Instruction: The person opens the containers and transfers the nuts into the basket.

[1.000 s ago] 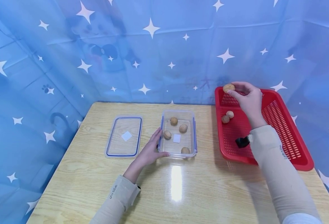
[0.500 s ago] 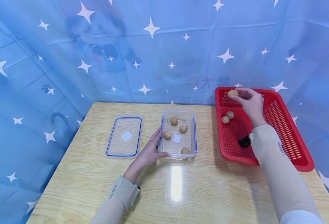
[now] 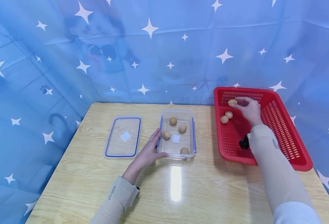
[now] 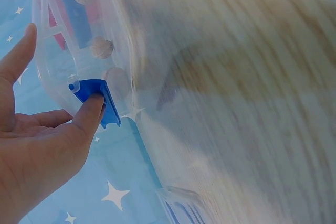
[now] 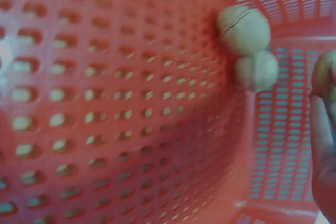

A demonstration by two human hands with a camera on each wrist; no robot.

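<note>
In the head view my right hand (image 3: 249,110) pinches a walnut (image 3: 232,102) between thumb and fingertips, inside the far left part of the red plastic basket (image 3: 222,146). Two other walnuts, one of them this walnut (image 3: 224,119), lie together on the basket floor just nearer than the hand. My left hand (image 3: 149,150) rests against the left side of a clear plastic food container (image 3: 193,133), thumb along its near wall. A finger touches the container's blue side latch (image 4: 102,95) in the left wrist view. Several walnuts, such as this walnut (image 3: 182,128), lie in the container.
A clear lid with a blue seal (image 3: 122,137) lies flat on the wooden table (image 3: 97,183), left of the container. A white square (image 3: 176,138) shows in the container. Behind the table hangs a blue curtain (image 3: 164,46) with white stars.
My right hand has lowered the walnut from above the basket's far rim down into the basket. My left hand keeps its place at the container.
</note>
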